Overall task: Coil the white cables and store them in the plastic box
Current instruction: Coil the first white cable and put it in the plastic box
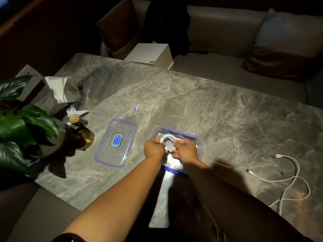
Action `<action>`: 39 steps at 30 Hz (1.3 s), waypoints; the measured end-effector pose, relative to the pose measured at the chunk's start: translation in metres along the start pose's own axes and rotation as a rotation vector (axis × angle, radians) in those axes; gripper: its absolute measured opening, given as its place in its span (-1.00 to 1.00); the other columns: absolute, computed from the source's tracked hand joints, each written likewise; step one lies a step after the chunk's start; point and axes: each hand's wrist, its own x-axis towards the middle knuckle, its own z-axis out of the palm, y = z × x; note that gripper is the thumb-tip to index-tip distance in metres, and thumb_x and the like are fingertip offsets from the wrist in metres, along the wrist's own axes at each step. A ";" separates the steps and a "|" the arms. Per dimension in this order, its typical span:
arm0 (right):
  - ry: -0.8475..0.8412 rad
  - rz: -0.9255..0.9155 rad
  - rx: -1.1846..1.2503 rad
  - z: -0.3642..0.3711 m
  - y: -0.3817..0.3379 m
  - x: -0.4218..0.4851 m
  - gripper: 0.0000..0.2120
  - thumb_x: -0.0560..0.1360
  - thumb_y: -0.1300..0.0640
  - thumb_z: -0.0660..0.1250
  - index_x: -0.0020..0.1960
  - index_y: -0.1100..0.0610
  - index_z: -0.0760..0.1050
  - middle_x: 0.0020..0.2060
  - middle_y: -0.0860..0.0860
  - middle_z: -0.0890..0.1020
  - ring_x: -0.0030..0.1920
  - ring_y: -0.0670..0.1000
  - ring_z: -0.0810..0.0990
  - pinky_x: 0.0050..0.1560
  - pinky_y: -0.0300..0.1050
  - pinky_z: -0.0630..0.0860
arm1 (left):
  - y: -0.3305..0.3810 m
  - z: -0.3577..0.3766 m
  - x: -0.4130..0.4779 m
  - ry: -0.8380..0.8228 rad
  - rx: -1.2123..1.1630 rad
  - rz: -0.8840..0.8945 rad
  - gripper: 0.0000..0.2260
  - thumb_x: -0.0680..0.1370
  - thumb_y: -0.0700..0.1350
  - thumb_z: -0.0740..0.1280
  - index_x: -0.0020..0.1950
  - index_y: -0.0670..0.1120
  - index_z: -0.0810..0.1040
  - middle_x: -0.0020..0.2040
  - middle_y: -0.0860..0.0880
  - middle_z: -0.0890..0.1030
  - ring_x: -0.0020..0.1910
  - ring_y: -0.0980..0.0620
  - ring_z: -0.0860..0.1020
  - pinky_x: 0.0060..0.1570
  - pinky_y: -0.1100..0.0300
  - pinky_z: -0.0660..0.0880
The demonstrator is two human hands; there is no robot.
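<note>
Coiled white cable [168, 138] is over the plastic box [176, 131], centre frame, left hand [153, 148] and right hand [186, 149] both pinching it; loose cable [289, 178] lies lower right, nearer the right hand.

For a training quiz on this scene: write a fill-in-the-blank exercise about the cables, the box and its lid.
1. The left hand and right hand together hold a ___ white cable over the plastic box.
2. The lid lies on the table to the ___ of the box.
3. The sticker on the lid is ___.
4. The loose white cable lies on the table to the ___ of the box.

Missing words: coiled; left; blue; right.
</note>
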 end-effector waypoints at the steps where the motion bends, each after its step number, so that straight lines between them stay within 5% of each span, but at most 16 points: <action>1: -0.003 0.005 0.001 0.000 0.000 0.001 -0.86 0.55 0.23 0.36 0.01 0.33 0.53 -0.20 0.22 0.64 -0.30 0.13 0.65 -0.15 0.11 0.67 | 0.001 0.002 0.002 -0.001 0.035 0.003 -0.83 0.46 -0.34 0.37 -0.22 -0.09 0.59 -0.29 -0.18 0.66 -0.29 -0.17 0.64 -0.10 -0.11 0.65; 6: 0.041 0.017 0.027 0.001 0.004 0.005 -0.91 0.53 0.28 0.38 -0.09 0.26 0.48 -0.29 0.19 0.58 -0.38 0.10 0.60 -0.32 -0.03 0.61 | 0.006 0.012 0.011 -0.050 0.243 0.026 -0.77 0.46 -0.34 0.31 -0.31 -0.04 0.47 -0.17 -0.13 0.64 -0.14 -0.14 0.63 -0.02 -0.01 0.61; 11: 0.099 -0.102 -0.072 0.005 0.005 0.007 -0.82 0.45 0.13 0.46 -0.24 0.10 0.48 -0.35 0.09 0.60 -0.39 0.17 0.62 -0.21 0.22 0.66 | 0.007 0.015 0.024 -0.012 0.249 -0.055 -0.86 0.48 -0.36 0.29 -0.15 -0.12 0.49 -0.08 -0.21 0.65 -0.12 -0.20 0.63 -0.07 -0.05 0.62; 14: 0.112 -0.137 -0.113 0.003 0.006 0.007 -0.82 0.44 0.10 0.48 -0.24 0.10 0.50 -0.39 0.06 0.61 -0.39 0.14 0.63 -0.20 0.20 0.66 | 0.016 0.014 0.016 -0.006 0.184 -0.099 -0.81 0.49 -0.39 0.34 -0.12 -0.13 0.41 -0.25 -0.21 0.55 -0.32 -0.17 0.58 -0.25 -0.05 0.59; 18: 0.128 -0.154 -0.146 0.001 0.010 0.008 -0.78 0.42 0.04 0.48 -0.29 0.07 0.48 -0.45 0.06 0.62 -0.37 0.19 0.66 -0.16 0.17 0.64 | 0.018 0.018 0.015 -0.026 0.151 -0.199 -0.69 0.55 -0.39 0.30 -0.30 -0.14 0.28 -0.33 -0.24 0.50 -0.44 -0.15 0.51 -0.25 -0.17 0.59; 23: 0.141 -0.180 -0.217 -0.001 0.014 0.009 -0.74 0.37 -0.02 0.46 -0.35 0.06 0.45 -0.37 0.12 0.65 -0.34 0.26 0.65 -0.25 0.14 0.63 | 0.008 0.023 0.028 -0.007 0.226 -0.229 -0.91 0.53 -0.35 0.35 -0.17 -0.30 0.48 -0.27 -0.32 0.59 -0.45 -0.22 0.57 -0.29 -0.33 0.59; 27: 0.160 -0.174 -0.207 0.000 0.010 0.008 -0.69 0.46 0.08 0.45 -0.40 0.08 0.44 -0.46 0.19 0.65 -0.39 0.25 0.66 -0.22 0.12 0.63 | -0.018 0.027 0.054 -0.030 0.293 -0.232 -0.79 0.52 -0.21 0.41 -0.03 -0.37 0.53 -0.25 -0.32 0.64 -0.37 -0.27 0.65 -0.28 -0.27 0.62; 31: 0.170 -0.149 -0.176 0.001 0.011 0.008 -0.71 0.47 0.09 0.44 -0.38 0.08 0.45 -0.42 0.22 0.66 -0.39 0.25 0.67 -0.24 0.16 0.64 | 0.005 0.020 0.025 -0.039 0.579 -0.036 -0.75 0.57 -0.13 0.37 0.06 -0.34 0.53 -0.09 -0.17 0.66 -0.04 -0.20 0.65 -0.09 0.16 0.50; 33: 0.173 -0.144 -0.161 0.001 0.010 0.007 -0.74 0.47 0.11 0.44 -0.34 0.09 0.45 -0.36 0.23 0.67 -0.37 0.26 0.68 -0.28 0.16 0.65 | 0.009 0.017 0.018 -0.042 0.712 0.075 -0.80 0.59 -0.16 0.31 0.10 -0.29 0.55 0.05 -0.21 0.64 0.09 -0.18 0.60 -0.12 0.18 0.38; 36: 0.156 -0.106 -0.134 0.001 0.009 0.007 -0.75 0.49 0.16 0.43 -0.31 0.12 0.44 -0.28 0.31 0.67 -0.34 0.28 0.69 -0.35 0.05 0.64 | 0.010 0.015 0.015 -0.066 0.878 0.213 -0.81 0.58 -0.20 0.26 0.14 -0.25 0.53 0.13 -0.22 0.63 0.12 -0.18 0.59 0.00 0.09 0.48; 39: 0.142 -0.133 -0.161 0.001 0.016 0.010 -0.76 0.39 0.00 0.43 -0.34 0.11 0.48 -0.39 0.20 0.67 -0.37 0.26 0.67 -0.25 0.20 0.65 | 0.015 0.010 0.011 -0.128 1.048 0.324 -0.74 0.59 -0.22 0.17 0.26 -0.23 0.43 0.21 -0.24 0.57 0.20 -0.22 0.54 0.15 -0.01 0.45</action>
